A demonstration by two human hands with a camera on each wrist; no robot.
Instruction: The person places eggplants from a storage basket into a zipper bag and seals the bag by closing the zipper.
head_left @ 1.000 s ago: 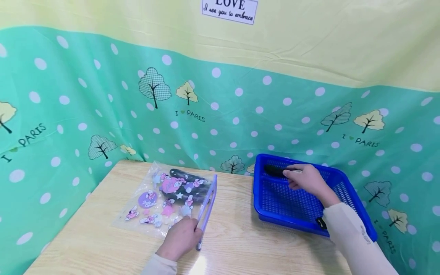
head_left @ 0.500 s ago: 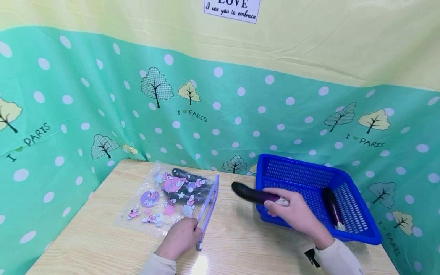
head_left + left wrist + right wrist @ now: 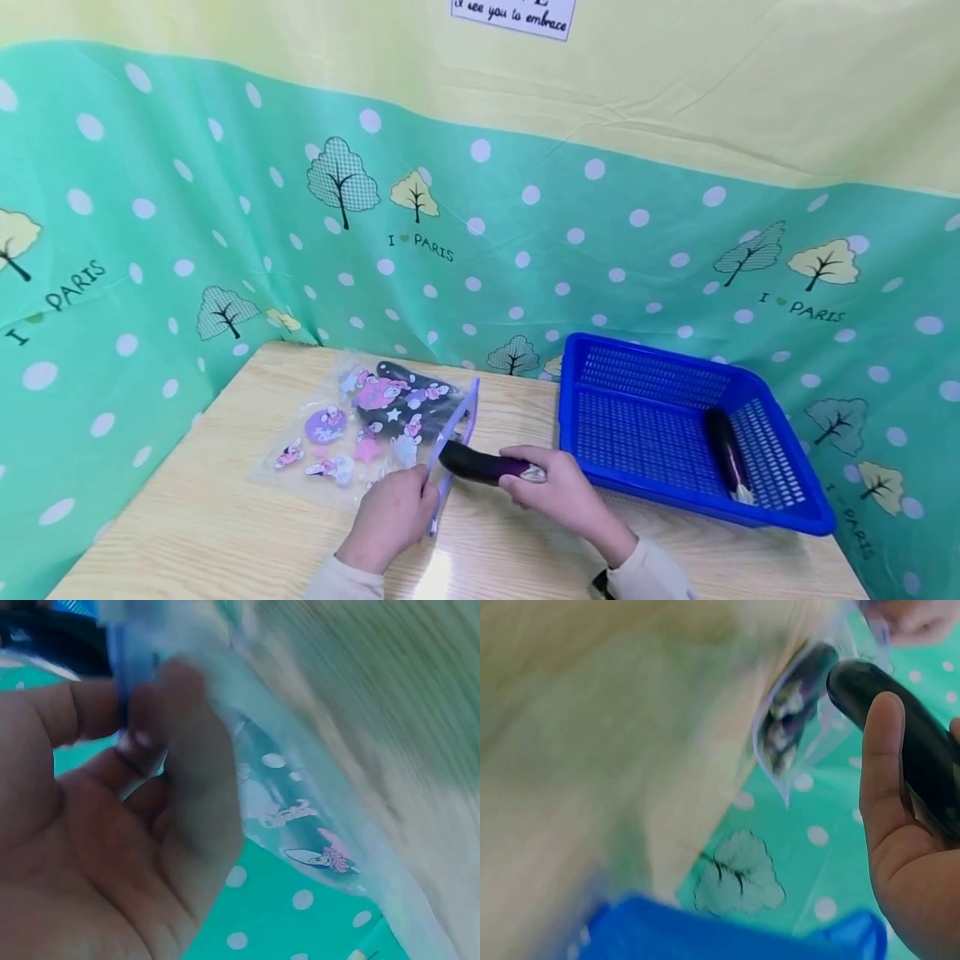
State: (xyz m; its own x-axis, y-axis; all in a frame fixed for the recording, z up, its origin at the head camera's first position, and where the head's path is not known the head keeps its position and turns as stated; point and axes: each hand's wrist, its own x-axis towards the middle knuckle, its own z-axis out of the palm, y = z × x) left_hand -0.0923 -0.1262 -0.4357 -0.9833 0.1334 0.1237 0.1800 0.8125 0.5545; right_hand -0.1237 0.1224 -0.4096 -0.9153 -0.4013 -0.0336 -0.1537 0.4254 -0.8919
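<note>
A dark purple eggplant [image 3: 474, 464] is gripped near its pale stem end by my right hand [image 3: 558, 492]. Its rounded tip is right at the mouth of a clear zip bag [image 3: 322, 475] printed with cartoon figures. My left hand [image 3: 393, 512] pinches the bag's purple zip edge, thumb against fingers in the left wrist view. Inside the bag lie dark eggplants [image 3: 408, 400], their stem ends toward the opening in the right wrist view. In that view my right thumb lies along the held eggplant [image 3: 922, 742].
A blue plastic basket [image 3: 637, 487] stands at the right of the wooden table [image 3: 187, 517]. One eggplant [image 3: 724, 450] lies along its right side. A green dotted curtain [image 3: 465, 267] hangs close behind and at both sides.
My right hand has lifted an eggplant out of the basket and carried it left to the bag's mouth. The left hand has kept its pinch on the bag edge.
</note>
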